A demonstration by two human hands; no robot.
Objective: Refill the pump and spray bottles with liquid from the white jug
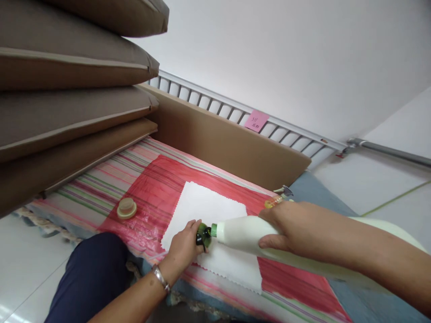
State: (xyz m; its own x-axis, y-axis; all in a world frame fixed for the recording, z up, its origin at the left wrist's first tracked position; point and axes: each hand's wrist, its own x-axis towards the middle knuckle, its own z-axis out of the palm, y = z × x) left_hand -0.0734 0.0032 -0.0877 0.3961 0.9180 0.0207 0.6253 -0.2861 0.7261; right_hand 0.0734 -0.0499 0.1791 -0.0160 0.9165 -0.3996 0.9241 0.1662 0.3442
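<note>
My left hand (pixel 184 240) is closed around a small dark green bottle (pixel 204 235) with black parts on it, low over a white cloth (pixel 215 202) with zigzag edges. My right hand (pixel 281 224) grips a large pale green bottle (pixel 242 229) from above, tilted nearly flat. Its green-tipped neck meets the small bottle's mouth. I cannot see whether any liquid passes between them. Beyond my right hand, partly hidden by it, is a small spray bottle (pixel 274 201) with yellow in it. A pale round cap (pixel 127 208) lies to the left.
A red plastic sheet (pixel 144 197) covers part of the striped bedding (pixel 101 184). Brown cushions (pixel 67 103) are stacked at the left. Behind, a brown board (pixel 215 134) leans on a white rail (pixel 208 98) bearing a pink note (pixel 257 120). My knee (pixel 90 273) is at the front left.
</note>
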